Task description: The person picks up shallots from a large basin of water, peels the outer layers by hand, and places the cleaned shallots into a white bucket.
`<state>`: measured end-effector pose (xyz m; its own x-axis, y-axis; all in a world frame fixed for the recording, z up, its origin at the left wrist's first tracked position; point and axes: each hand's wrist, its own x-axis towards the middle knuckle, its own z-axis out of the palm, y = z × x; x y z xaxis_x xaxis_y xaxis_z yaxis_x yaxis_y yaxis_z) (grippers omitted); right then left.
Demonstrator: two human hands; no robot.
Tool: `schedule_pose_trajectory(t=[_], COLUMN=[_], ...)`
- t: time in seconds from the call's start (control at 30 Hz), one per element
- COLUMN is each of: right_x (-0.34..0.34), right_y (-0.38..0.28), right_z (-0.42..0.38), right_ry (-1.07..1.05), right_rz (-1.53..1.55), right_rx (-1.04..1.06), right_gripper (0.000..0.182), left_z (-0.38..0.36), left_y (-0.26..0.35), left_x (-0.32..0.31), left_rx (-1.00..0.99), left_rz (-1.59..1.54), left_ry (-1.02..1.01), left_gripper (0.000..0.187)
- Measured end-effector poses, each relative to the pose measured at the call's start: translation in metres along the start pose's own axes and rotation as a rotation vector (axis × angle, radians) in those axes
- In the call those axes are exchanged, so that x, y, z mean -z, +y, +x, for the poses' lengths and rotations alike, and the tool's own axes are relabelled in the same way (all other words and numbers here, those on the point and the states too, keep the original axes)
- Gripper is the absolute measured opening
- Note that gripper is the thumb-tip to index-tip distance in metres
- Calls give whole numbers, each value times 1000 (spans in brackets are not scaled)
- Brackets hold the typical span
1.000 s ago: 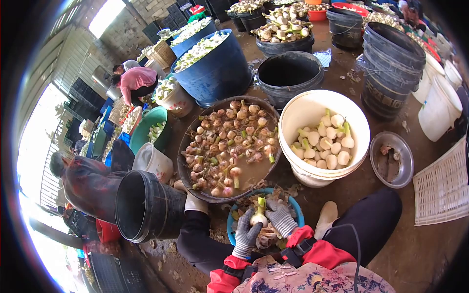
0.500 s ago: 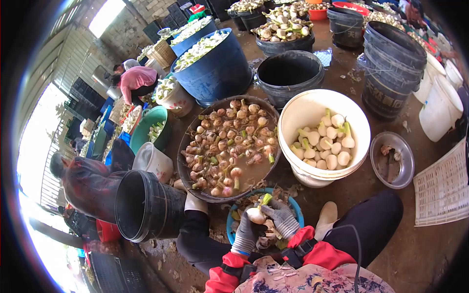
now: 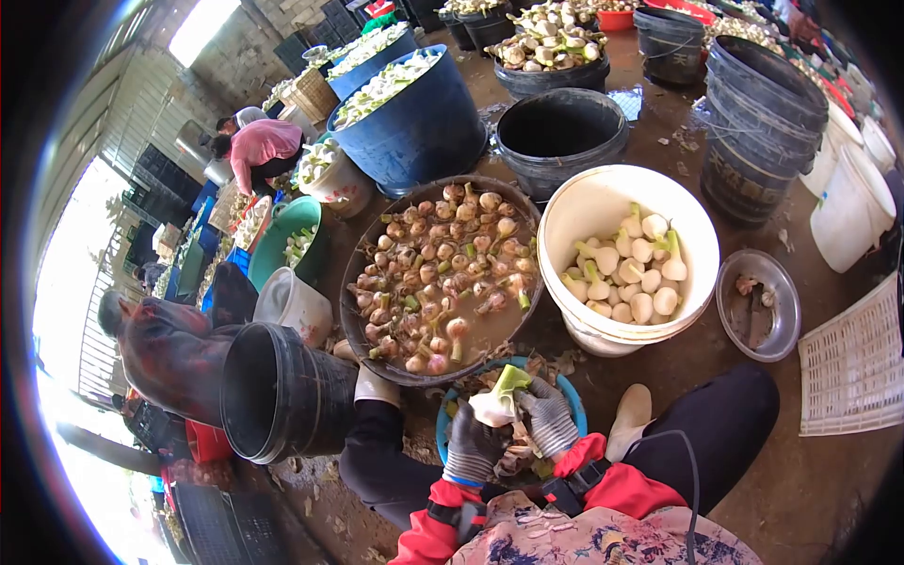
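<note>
My left hand (image 3: 471, 446), in a grey striped glove, is closed around a white garlic bulb (image 3: 493, 408) with a thick green stem stub pointing up to the right. My right hand (image 3: 549, 418), gloved alike, grips the bulb's right side by the stem; loose skin hangs below its fingers, whose tips are partly hidden. Under both hands stands a blue basin (image 3: 576, 403) with peelings. Beyond it, a wide dark tub (image 3: 350, 325) holds unpeeled garlic bulbs (image 3: 443, 254) in murky water. To its right, a white bucket (image 3: 617, 341) contains peeled garlic bulbs (image 3: 633, 268).
A metal bowl (image 3: 789, 320) with a tool lies at the right, near a white plastic basket (image 3: 852, 363). A black bucket (image 3: 325, 400) is tipped by my left leg. Blue barrels (image 3: 414, 132) and stacked black buckets (image 3: 758, 141) stand behind. Other people sit at the left.
The garlic bulb has been raised slightly and turned, so more of its green stem shows. Both hands stay above the blue basin, and the view has shifted a little.
</note>
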<state>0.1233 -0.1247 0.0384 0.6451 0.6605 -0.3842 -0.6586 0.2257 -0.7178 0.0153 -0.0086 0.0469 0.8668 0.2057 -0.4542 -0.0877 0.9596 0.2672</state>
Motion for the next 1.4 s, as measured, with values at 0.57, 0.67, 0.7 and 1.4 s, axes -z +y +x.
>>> schedule_pose_trajectory(t=[0.57,0.67,0.7,1.4], right_x=[-8,-7,-10,13], right_y=[22,5,-1,18], right_z=[9,0,-3,21], right_ry=[-25,59,70,6], right_rz=[-326,-465,-359,-104], right_rx=[76,278,215,13], right_gripper=[34,28,22,26], left_z=[0,-3,-6,-35], left_y=[-18,-11,-10,2], left_x=[11,5,-7,3], left_rx=[-557,-525,-497,-123], left_rz=[837,869,853,539], left_ry=[350,248,234,-5], left_gripper=[44,45,49,75])
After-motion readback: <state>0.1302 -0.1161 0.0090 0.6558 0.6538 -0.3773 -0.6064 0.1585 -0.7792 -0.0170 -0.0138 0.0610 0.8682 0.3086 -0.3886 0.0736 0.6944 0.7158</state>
